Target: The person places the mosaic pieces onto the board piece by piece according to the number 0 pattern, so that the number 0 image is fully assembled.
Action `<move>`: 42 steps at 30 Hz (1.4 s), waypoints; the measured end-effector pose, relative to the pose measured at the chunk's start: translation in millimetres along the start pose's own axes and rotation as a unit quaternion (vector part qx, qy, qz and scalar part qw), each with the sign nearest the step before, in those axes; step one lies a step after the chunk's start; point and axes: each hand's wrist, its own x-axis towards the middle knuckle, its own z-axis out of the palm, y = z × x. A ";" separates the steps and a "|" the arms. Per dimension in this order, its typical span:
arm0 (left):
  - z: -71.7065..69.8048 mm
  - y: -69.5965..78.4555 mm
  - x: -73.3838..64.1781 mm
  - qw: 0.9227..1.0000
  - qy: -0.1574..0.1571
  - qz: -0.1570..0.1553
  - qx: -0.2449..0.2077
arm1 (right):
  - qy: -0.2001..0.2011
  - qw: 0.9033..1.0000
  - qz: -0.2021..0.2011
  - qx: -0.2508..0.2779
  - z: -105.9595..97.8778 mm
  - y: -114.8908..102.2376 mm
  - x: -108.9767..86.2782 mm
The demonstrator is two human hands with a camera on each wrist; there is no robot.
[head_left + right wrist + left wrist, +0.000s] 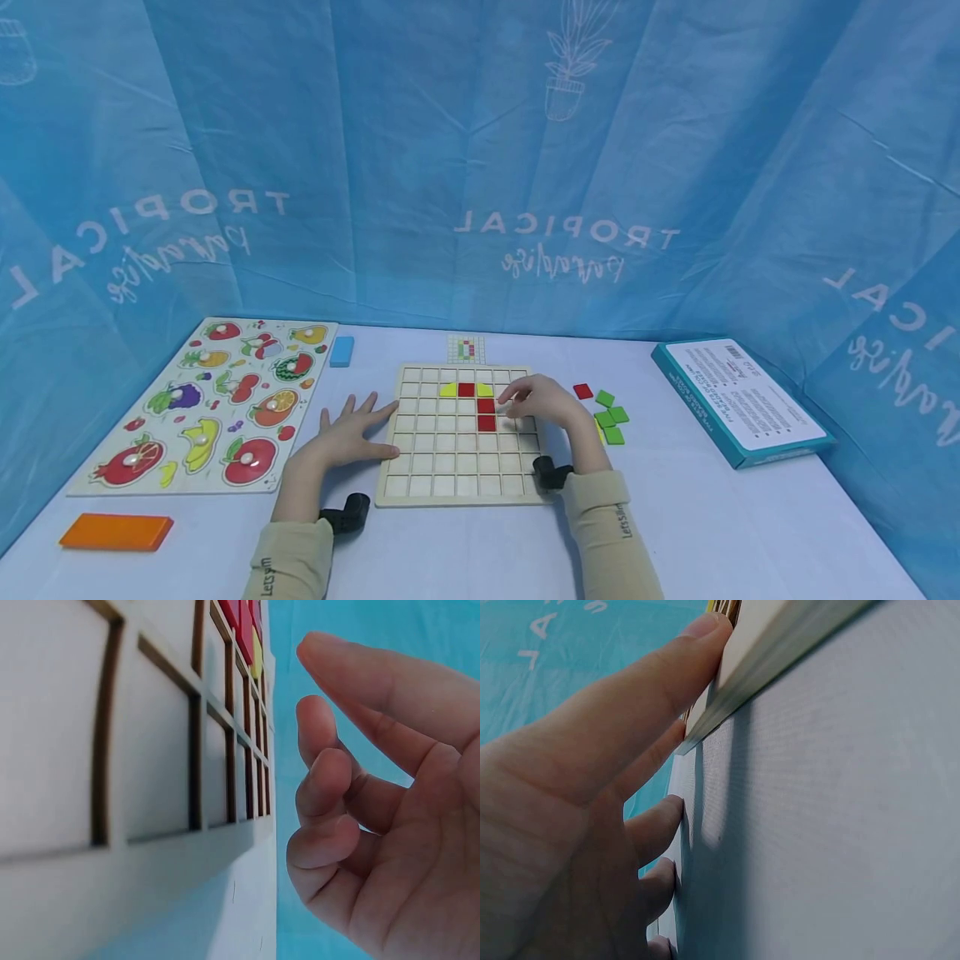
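Observation:
A square wooden grid board (446,463) lies at the middle of the table. Red tiles (487,422) and yellow tiles (448,390) fill several cells in its upper part. My left hand (348,437) is spread beside the board, its thumb and index fingertip touching the left edge. Over the board's upper right cells hovers my right hand (547,402), fingers loosely bent. In the right wrist view, no tile shows between the right thumb and fingers (322,780). Behind the board lies a small pattern card (465,348) with a coloured grid.
Right of the board are loose green tiles (614,436), a red tile (582,392) and a partly hidden yellow one. A teal box (742,400) lies farther right. On the left are a fruit puzzle (255,454), a blue block (341,352) and an orange block (116,532).

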 end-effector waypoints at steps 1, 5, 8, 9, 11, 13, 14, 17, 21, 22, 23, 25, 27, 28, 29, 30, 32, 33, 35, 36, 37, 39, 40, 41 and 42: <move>0.1 -0.3 0.0 1.000 0.001 0.001 0.001 | 0.003 1.000 0.001 0.000 -1.1 1.4 0.3; 0.4 -1.4 -0.1 1.000 0.002 0.003 0.002 | 0.014 1.000 0.009 0.000 -6.2 6.6 0.6; 0.4 -1.5 -0.2 1.000 0.002 0.004 0.003 | 0.022 1.000 0.019 0.011 -10.8 10.5 -0.1; 0.3 -1.4 -0.1 1.000 0.002 0.005 0.004 | 0.026 0.999 0.020 0.017 -12.3 12.2 -0.3; 0.1 -1.4 0.2 1.000 0.001 0.005 0.003 | 0.034 0.999 0.021 0.029 -15.3 15.2 -1.0; -0.2 -1.3 0.2 1.000 0.002 0.007 0.003 | 0.043 0.998 0.020 0.038 -17.7 18.9 -0.9; -0.4 -1.1 0.0 1.000 0.002 0.007 0.003 | 0.047 0.998 0.020 0.042 -18.9 20.4 -1.0; -0.6 -0.9 -0.3 1.000 0.003 0.007 0.003 | 0.059 0.997 0.026 0.047 -21.5 25.5 0.5; -0.1 -1.1 -0.1 1.000 0.003 0.004 0.003 | 0.070 0.996 0.031 0.047 -24.0 30.4 1.8; 0.1 -1.3 0.0 1.000 0.002 0.003 0.001 | 0.072 0.996 0.030 0.046 -24.6 31.1 1.7; 0.2 -1.5 0.2 1.000 0.002 0.002 0.000 | 0.074 0.996 0.027 0.042 -25.2 32.4 1.7; 0.5 -1.7 0.2 1.000 0.002 0.001 -0.002 | 0.078 0.996 0.022 0.040 -26.4 34.1 1.0; 0.5 -1.5 0.0 1.000 0.002 0.000 -0.004 | 0.084 0.996 0.015 0.039 -27.5 36.3 0.6; 0.6 -1.5 -0.1 1.000 0.002 0.000 -0.004 | 0.086 0.995 0.010 0.041 -28.1 37.8 0.5; 0.7 -1.5 -0.1 1.000 0.001 0.000 -0.004 | 0.089 0.995 0.007 0.041 -28.4 39.1 0.3; 0.7 -1.6 -0.1 1.000 0.001 0.000 -0.004 | 0.092 0.995 0.005 0.045 -29.0 39.9 0.0; 0.8 -1.7 0.1 1.000 0.001 0.000 -0.004 | 0.100 0.994 0.004 0.050 -30.0 42.2 -0.4; 0.9 -1.8 0.2 1.000 0.000 0.000 -0.003 | 0.103 0.993 0.005 0.052 -30.6 43.2 -0.8; 1.1 -2.0 0.3 1.000 0.000 -0.001 -0.003 | 0.110 0.992 0.009 0.055 -31.7 44.9 -1.6; 1.1 -1.9 0.3 1.000 0.000 -0.001 -0.002 | 0.115 0.992 0.014 0.059 -32.2 45.8 -1.9; 1.1 -1.8 0.3 1.000 0.000 -0.001 -0.002 | 0.119 0.991 0.018 0.058 -32.9 46.7 -2.0; 0.8 -1.4 0.1 1.000 0.000 -0.002 -0.001 | 0.125 0.990 0.030 0.060 -34.0 48.1 -2.5; 0.5 -1.1 -0.1 1.000 0.000 -0.002 -0.001 | 0.128 0.989 0.035 0.060 -34.5 48.9 -2.5; 0.2 -0.9 -0.2 1.000 0.000 -0.002 -0.001 | 0.130 0.989 0.039 0.059 -35.0 49.8 -2.7; -0.1 -0.6 -0.5 1.000 0.000 -0.002 -0.001 | 0.133 0.988 0.044 0.059 -35.5 50.6 -3.0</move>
